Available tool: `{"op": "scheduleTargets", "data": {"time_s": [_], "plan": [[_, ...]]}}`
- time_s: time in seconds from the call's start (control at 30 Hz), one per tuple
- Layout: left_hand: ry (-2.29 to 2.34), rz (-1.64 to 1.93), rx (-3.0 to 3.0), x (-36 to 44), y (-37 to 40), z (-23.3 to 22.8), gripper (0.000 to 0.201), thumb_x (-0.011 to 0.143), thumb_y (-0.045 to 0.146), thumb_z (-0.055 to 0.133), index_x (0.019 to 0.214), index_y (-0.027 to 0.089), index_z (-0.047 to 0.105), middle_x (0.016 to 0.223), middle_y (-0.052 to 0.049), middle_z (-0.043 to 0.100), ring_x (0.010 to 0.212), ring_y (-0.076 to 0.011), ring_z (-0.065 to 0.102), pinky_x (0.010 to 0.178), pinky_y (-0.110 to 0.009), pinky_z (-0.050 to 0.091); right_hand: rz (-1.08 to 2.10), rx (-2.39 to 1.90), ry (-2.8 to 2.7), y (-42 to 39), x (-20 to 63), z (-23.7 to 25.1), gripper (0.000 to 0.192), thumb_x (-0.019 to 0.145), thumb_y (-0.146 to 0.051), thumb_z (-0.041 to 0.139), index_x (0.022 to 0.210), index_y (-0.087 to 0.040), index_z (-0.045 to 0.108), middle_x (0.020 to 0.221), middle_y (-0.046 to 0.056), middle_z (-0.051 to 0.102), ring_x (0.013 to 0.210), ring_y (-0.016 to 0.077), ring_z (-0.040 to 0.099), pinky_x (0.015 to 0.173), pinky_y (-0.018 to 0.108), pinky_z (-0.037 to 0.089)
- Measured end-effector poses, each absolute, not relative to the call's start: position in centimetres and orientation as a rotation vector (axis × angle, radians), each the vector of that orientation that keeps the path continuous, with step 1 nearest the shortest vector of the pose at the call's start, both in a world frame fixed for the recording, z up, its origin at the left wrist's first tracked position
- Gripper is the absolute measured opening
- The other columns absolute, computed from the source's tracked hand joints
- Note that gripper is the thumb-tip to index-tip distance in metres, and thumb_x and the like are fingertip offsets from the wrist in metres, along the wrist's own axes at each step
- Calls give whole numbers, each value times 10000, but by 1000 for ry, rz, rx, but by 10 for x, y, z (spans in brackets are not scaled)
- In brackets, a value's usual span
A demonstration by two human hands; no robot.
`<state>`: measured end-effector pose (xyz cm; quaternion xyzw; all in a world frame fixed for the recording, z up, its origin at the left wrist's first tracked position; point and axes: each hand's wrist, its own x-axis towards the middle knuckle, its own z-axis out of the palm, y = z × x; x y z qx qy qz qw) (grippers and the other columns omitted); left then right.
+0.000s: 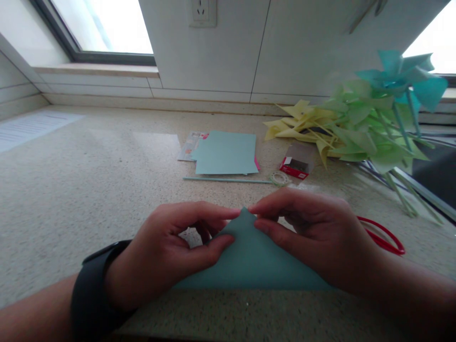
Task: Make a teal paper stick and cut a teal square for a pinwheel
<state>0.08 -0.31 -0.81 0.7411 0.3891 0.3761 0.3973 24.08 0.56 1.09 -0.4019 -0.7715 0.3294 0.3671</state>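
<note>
Between both hands, teal paper (254, 263), folded triangle, apex pinched

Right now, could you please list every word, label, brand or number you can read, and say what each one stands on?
No text can be read.
Printed sheet at far left: lines of print, too blurred.
Packet under the teal paper stack: coloured printing, too small.
Red box: no legible label.
Folded teal paper under the left hand and right hand: blank.
</note>
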Motion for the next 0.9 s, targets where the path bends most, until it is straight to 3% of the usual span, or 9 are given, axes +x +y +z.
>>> {"op": "scheduleTargets", "data": {"time_s": [0.9], "plan": [[964,989,1895,2,-4,-8,356,812,147,752,1148,266,752,813,8,760,675,-119,681,595,-174,568,888,-1011,-1995,7,242,8,90,875,-262,705,956,-227,727,819,20,747,739,159,699,657,267,578]]}}
